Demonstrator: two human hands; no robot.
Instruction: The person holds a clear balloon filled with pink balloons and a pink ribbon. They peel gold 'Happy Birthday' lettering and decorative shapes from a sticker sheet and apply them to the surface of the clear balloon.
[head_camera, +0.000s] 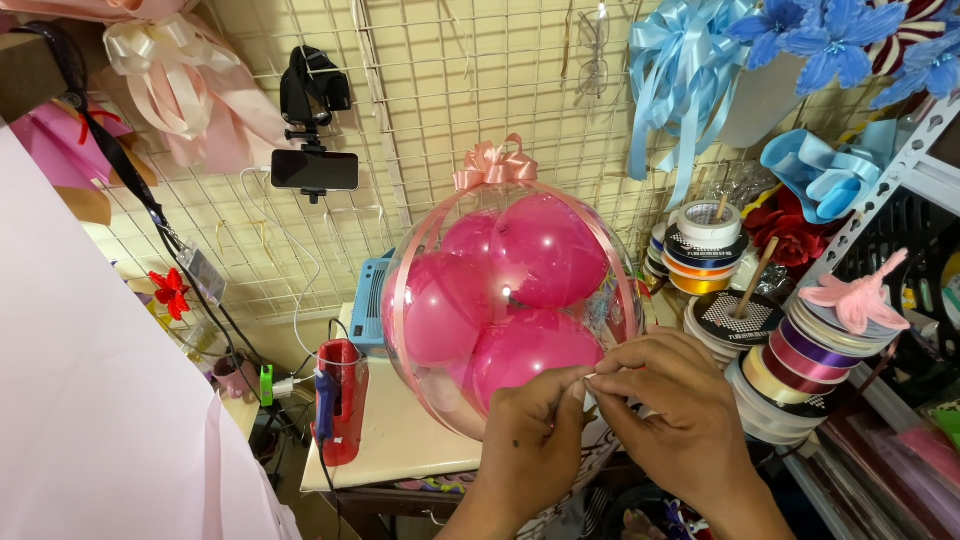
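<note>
Closely — both hands (610, 420) at clear balloon (510, 310)

Whatever the fingers (580, 385) pinch is too small to tell — a thin pale strip at most. Below them, the clear balloon (510, 300) has its underside hidden behind both hands; the wrists are cut off by the bottom edge.

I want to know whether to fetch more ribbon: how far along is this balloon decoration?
Done: the clear balloon already holds pink balloons and wears a pink bow with ribbon running down its sides. In hand: left hand and right hand pinch something small at its lower front. What's left isn't visible.
</note>
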